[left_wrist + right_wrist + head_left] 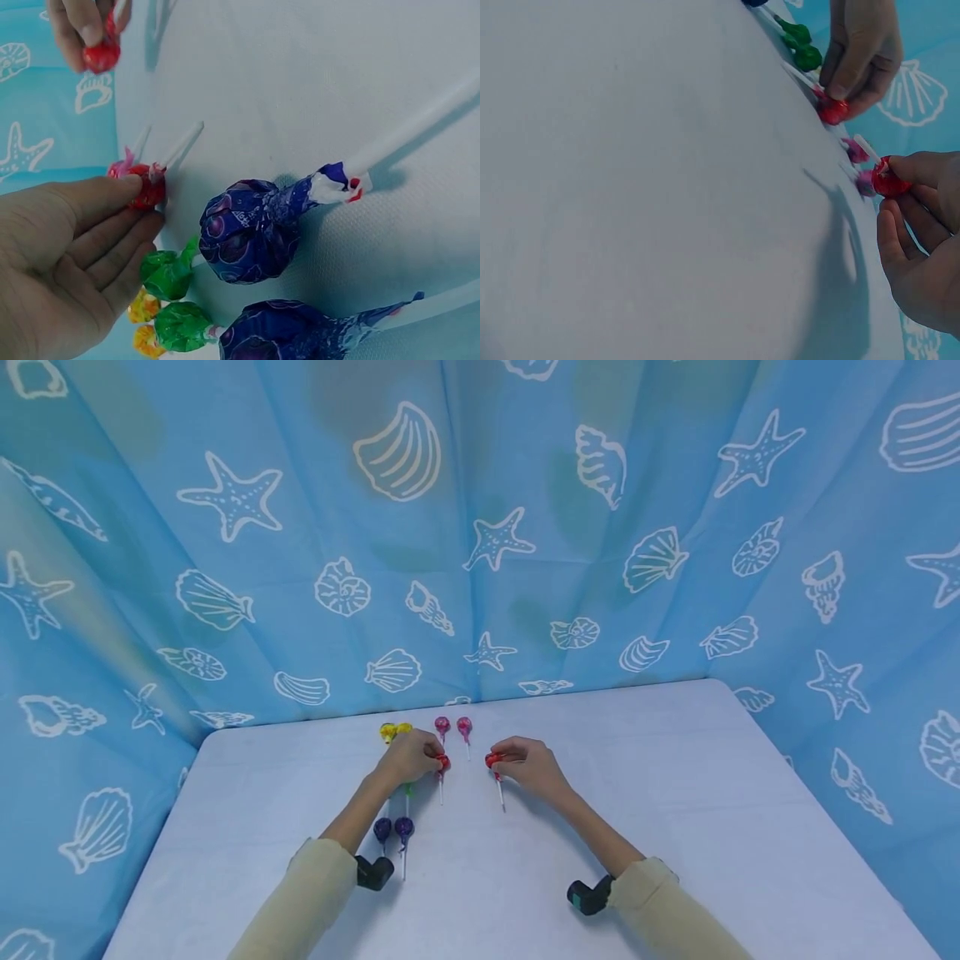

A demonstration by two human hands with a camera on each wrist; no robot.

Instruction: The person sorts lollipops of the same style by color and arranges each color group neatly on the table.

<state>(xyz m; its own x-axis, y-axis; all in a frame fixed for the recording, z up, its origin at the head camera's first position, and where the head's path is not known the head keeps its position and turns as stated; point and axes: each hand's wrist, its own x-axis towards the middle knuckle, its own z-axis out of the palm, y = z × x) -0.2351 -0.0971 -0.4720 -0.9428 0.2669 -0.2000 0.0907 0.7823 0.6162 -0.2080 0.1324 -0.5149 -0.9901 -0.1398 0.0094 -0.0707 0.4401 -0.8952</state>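
Note:
My left hand (411, 757) pinches a red-wrapped lollipop (443, 763) by its round head between thumb and fingers, its white stick pointing toward me. To the right, across a small gap, my right hand (536, 770) holds a second red lollipop (492, 760) the same way, stick slanting down. In the right wrist view this red lollipop (889, 178) is raised over the cloth and casts a shadow with the hand. Just beyond the left fingertips lie two pink lollipops (465, 727). Green lollipops (171, 274) lie beside the left hand, partly hidden by it in the head view.
Two purple lollipops (404, 827) lie near the left wrist, beside a black wrist camera (375, 872). Two yellow lollipops (387, 732) are behind the left hand. All rest on a white-covered table (675, 793), backed by a blue curtain (525, 602) with shell prints.

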